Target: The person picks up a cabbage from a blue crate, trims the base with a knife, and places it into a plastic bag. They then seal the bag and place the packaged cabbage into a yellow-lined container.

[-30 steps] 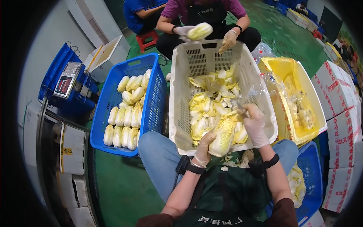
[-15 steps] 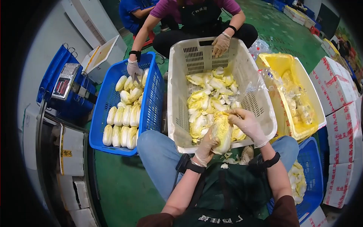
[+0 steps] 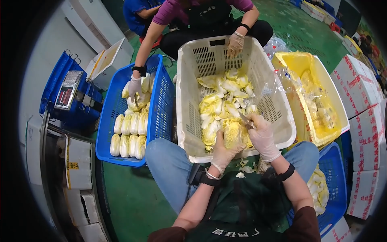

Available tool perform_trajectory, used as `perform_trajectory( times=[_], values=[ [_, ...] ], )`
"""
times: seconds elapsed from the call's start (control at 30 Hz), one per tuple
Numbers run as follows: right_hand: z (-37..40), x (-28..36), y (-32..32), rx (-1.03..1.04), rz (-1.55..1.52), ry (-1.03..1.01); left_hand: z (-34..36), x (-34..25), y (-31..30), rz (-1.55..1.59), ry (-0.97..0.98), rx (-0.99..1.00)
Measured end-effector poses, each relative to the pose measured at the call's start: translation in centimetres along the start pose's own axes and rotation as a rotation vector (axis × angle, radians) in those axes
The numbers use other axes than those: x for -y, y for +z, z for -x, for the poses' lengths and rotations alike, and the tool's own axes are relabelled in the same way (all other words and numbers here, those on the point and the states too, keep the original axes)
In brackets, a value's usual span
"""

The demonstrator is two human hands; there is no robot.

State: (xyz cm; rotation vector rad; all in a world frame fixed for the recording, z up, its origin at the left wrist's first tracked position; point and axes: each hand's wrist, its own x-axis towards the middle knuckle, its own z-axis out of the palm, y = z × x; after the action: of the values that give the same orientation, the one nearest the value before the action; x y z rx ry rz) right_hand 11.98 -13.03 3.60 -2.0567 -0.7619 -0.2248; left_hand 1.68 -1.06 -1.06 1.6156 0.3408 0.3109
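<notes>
A: What's around the hands on my feed?
B: White crate [image 3: 188, 121] between my knees, loose leaves [image 3: 219, 107] heaped inside. Left blue crate [image 3: 162, 105] beside it, pale heads [image 3: 134, 123] laid in rows; scale [image 3: 70, 90] farther left. To the right, a yellow-lined box [image 3: 296, 60], then stacked cartons [image 3: 366, 141]; right blue crate [image 3: 338, 189] by my knee, more leaves in it.
A: Anything in the way?
B: Clear plastic [image 3: 268, 86] hangs over the white crate's right wall. A co-worker's one hand [image 3: 136, 86] is down among the heads, the other [image 3: 235, 44] over the crate's far wall. Both well apart from mine.
A: And the cabbage [image 3: 233, 134]?
B: Over the white crate's near end, above the leaves. My left hand [image 3: 225, 152] grips it, thumb along its left side. My right hand [image 3: 264, 135], just right of it, is closed round a knife [image 3: 244, 119], blade angled up and left. Whether the right fingertips touch the cabbage, I can't tell.
</notes>
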Motion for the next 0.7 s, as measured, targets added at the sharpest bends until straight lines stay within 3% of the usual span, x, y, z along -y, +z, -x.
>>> perform_trajectory(
  times=[0.03, 0.1, 0.17, 0.2, 0.3, 0.33, 0.37, 0.4, 0.47, 0.5, 0.57, 0.7],
  values=[
    [0.0, -0.7, 0.3, -0.004, -0.043, 0.109, -0.1, 0.3, -0.1, 0.000, -0.003, 0.001],
    [-0.3, -1.5, 1.0, -0.004, -0.084, 0.217, -0.3, 1.0, -0.3, 0.595, -0.108, -0.057],
    [-0.6, -1.9, 1.6, -0.153, -0.440, 0.360, 0.0, 1.5, -0.4, 0.772, -0.118, -0.089],
    [-0.6, -2.0, 1.8, -0.148, -0.440, 0.358, 0.1, 1.7, -0.4, 0.947, -0.129, -0.119],
    [-0.6, -2.1, 1.7, -0.194, -0.539, 0.475, 0.2, 2.4, -0.1, 1.023, -0.115, -0.261],
    [-1.2, -2.1, 0.7, -0.261, -0.544, 0.655, 0.3, 1.9, -0.6, 1.023, -0.116, -0.264],
    [-1.8, -2.5, -0.2, -0.329, -0.544, 0.835, 0.3, 1.3, -1.4, 1.243, -0.071, -0.147],
    [-2.4, -3.4, -1.4, -0.327, -0.542, 0.835, 0.2, 0.7, -2.2, 1.461, -0.020, -0.023],
    [-3.5, -5.1, -3.3, -0.260, -0.761, 0.631, 0.2, 0.7, -2.6, 1.409, -0.048, -0.062],
    [-3.4, -5.5, -2.7, -0.253, -0.761, 0.623, 0.2, 1.3, -2.6, 1.356, -0.127, -0.120],
    [-2.3, -6.4, -0.6, -0.216, -0.179, 0.265, 0.2, 2.5, -2.2, 1.313, -0.293, -0.213],
    [0.3, 0.2, 0.0, -0.049, -0.119, 0.042, 0.0, 2.5, -1.4, 1.509, -0.233, -0.134]
  ],
)
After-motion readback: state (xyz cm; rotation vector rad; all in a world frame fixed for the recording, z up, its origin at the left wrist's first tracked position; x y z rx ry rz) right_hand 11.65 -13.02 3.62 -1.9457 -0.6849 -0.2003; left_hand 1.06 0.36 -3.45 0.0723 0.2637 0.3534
